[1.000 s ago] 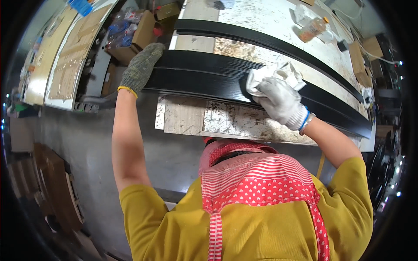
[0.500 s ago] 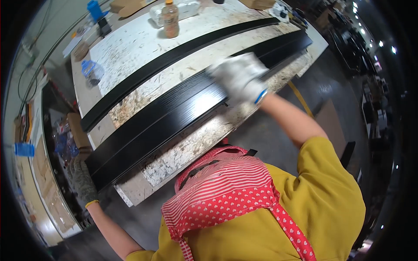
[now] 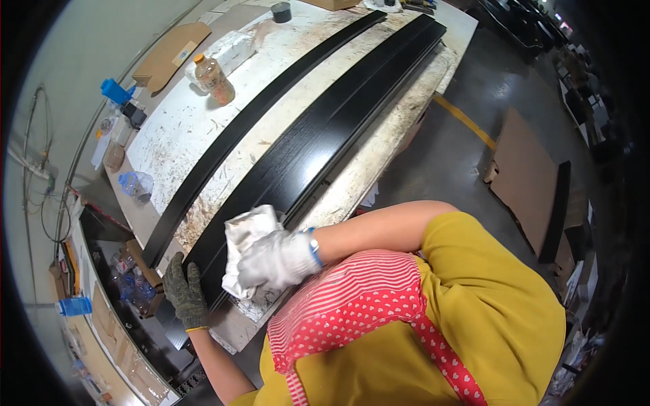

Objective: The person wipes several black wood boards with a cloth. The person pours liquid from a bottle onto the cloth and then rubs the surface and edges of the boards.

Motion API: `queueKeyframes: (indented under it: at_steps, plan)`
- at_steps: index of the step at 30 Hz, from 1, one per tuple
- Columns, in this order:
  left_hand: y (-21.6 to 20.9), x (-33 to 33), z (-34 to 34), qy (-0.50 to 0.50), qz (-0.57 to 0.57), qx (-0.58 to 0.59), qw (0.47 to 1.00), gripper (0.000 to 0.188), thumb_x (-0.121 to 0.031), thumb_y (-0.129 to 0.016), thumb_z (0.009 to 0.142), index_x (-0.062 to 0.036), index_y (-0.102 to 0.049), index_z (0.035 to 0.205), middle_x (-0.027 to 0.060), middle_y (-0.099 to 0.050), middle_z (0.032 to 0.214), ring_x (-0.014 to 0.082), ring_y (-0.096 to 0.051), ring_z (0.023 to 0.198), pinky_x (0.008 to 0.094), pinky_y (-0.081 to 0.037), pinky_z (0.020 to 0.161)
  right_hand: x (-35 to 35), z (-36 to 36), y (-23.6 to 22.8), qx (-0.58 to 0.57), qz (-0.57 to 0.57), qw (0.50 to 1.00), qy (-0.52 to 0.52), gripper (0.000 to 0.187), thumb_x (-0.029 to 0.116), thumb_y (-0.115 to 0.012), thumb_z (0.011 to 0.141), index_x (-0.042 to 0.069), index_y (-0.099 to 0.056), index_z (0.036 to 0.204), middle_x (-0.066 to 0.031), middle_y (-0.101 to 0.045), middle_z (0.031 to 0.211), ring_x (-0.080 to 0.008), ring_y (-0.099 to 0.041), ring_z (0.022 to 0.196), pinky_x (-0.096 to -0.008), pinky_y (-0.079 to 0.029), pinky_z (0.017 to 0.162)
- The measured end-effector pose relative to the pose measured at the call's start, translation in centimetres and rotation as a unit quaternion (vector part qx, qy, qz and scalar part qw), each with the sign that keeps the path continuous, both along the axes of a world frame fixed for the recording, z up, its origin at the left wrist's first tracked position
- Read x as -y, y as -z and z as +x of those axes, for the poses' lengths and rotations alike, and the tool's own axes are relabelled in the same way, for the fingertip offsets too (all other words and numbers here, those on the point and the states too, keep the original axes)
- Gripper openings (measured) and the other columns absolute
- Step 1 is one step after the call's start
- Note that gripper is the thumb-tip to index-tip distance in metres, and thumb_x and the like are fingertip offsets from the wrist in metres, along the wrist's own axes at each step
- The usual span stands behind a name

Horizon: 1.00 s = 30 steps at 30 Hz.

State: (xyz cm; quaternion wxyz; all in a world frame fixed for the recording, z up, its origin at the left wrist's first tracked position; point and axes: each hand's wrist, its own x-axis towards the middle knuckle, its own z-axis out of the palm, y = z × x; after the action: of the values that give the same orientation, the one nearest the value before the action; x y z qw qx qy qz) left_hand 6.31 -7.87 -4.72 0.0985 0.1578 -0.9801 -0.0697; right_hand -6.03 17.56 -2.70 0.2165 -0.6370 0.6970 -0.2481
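Note:
A long, glossy black board (image 3: pixel 305 145) with a lengthwise groove lies across the work table. My right hand (image 3: pixel 277 260), in a white glove with a blue cuff, presses a crumpled white cloth (image 3: pixel 245 233) onto the board's near left part. Its fingers are closed over the cloth. At the board's left end is my left hand (image 3: pixel 185 292) in a dark grey knit glove. The fingers there are stretched out and rest against the end edge. A narrower black strip (image 3: pixel 237 128) lies farther back, roughly alongside the board and apart from it.
On the stained white table (image 3: pixel 166 159) stand an orange-capped bottle (image 3: pixel 215 82), a clear plastic bottle (image 3: pixel 135 186) and a black round container (image 3: pixel 281 12). A cardboard piece (image 3: pixel 169 55) lies at the back left. Brown panels (image 3: pixel 525 183) lean at right.
My right hand has swept from the board's far right part to its left end with the cloth. My left hand stays at the left end. The view has turned and shifted.

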Motion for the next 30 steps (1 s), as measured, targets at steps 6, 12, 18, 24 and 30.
queueKeyframes:
  at_steps: [6,12,18,24,30]
  plan:
    - [-1.3,-4.1,0.3,-0.039,0.107,-0.181,0.977,0.038,-0.020,-0.060,0.094,-0.0015,-0.057,0.127,0.0173,-0.059,0.126,0.0333,-0.053,0.120,0.0426,-0.039,0.105,-11.7,-12.3,-4.6,0.654,-0.222,0.710,0.139,0.056,0.035,-0.066,0.090,0.000,-0.049,0.131,-0.0172,-0.065,0.112,-0.0279,-0.065,0.104,-0.0399,-0.055,0.095]
    - [-1.3,-7.5,-2.2,0.005,0.047,-0.138,0.989,0.035,-0.018,-0.068,0.086,-0.0082,-0.062,0.119,0.0148,-0.060,0.122,0.0334,-0.052,0.119,0.0464,-0.039,0.104,-13.5,-16.7,-5.4,0.691,-0.278,0.527,0.410,0.037,0.024,-0.060,0.096,0.000,-0.056,0.124,-0.0151,-0.065,0.116,-0.0261,-0.065,0.105,-0.0403,-0.055,0.094]
    - [-2.3,-8.9,-3.0,-0.039,-0.021,-0.120,0.992,0.036,-0.018,-0.066,0.085,-0.0058,-0.061,0.118,0.0172,-0.059,0.123,0.0382,-0.052,0.117,0.0480,-0.039,0.102,-8.8,-30.2,-12.4,0.352,-0.436,0.728,0.395,0.045,0.035,-0.057,0.096,0.003,-0.051,0.127,-0.0060,-0.066,0.100,-0.0175,-0.067,0.085,-0.0271,-0.059,0.067]
    - [-2.0,-9.0,-3.1,-0.082,0.010,-0.102,0.991,0.038,-0.025,-0.070,0.083,-0.0092,-0.063,0.117,0.0135,-0.059,0.126,0.0359,-0.050,0.121,0.0492,-0.036,0.105,5.5,-40.0,-11.0,-0.428,-0.230,0.813,0.322,0.029,0.021,-0.061,0.087,0.013,-0.060,0.115,-0.0105,-0.060,0.110,-0.0244,-0.060,0.102,-0.0406,-0.050,0.083]
    - [-2.7,-8.9,-3.0,-0.065,0.003,-0.126,0.990,0.037,-0.026,-0.068,0.084,-0.0075,-0.061,0.115,0.0164,-0.059,0.120,0.0367,-0.052,0.118,0.0470,-0.040,0.100,10.9,-38.4,-3.8,-0.238,-0.038,0.933,0.266,0.028,0.013,-0.063,0.072,0.005,-0.065,0.099,-0.0230,-0.064,0.100,-0.0374,-0.062,0.096,-0.0461,-0.051,0.085]
